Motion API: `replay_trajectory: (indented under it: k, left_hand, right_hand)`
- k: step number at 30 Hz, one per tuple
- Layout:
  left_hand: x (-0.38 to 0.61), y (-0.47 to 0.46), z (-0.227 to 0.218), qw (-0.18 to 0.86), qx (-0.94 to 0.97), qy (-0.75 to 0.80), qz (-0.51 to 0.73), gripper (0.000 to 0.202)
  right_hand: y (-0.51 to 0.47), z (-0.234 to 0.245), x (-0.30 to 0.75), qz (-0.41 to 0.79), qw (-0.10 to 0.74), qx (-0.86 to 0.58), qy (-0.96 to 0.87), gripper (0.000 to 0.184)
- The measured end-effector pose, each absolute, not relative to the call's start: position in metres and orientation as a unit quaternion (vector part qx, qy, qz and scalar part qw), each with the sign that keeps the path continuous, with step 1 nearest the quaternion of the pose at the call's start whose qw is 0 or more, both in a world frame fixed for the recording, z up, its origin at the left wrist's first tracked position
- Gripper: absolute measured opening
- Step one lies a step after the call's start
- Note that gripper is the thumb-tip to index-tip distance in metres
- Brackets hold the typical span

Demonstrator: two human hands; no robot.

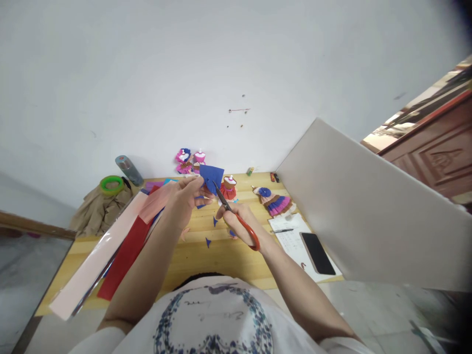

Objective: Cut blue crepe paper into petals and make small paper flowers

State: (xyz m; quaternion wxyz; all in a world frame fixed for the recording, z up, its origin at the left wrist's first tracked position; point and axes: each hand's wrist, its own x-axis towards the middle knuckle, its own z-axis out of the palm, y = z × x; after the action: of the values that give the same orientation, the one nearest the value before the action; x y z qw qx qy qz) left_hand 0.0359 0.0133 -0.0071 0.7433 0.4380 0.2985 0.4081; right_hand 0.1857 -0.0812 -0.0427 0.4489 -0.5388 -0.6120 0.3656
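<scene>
A blue sheet, crepe paper by its look, (213,176) is pinched in my left hand (190,195) above the table. My right hand (240,222) grips a pair of scissors (252,238) with orange-red handles. The dark blades reach the lower edge of the blue paper; whether they are parted I cannot tell. Just behind the hands stands a small figure in a red ruffled skirt (228,191). Small blue scraps (208,242) lie on the wood below the hands.
On the left lie pink paper strips (99,250), a red strip (127,253), a green tape roll (112,185) and a bottle (129,169). Paper-dressed figures (183,161) stand by the wall. To the right are a ruffled figure (273,200), a phone (317,253) and a white panel (361,211).
</scene>
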Motion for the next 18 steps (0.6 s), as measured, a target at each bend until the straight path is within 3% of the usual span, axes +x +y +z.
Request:
replay_trajectory:
  k: [18]
  left_hand:
    - [0.052,-0.007,-0.016,0.718,0.39,0.313,0.484,0.026]
  right_hand:
    - [-0.081,-0.054,0.176,0.337,0.463,-0.549,-0.608,0.042]
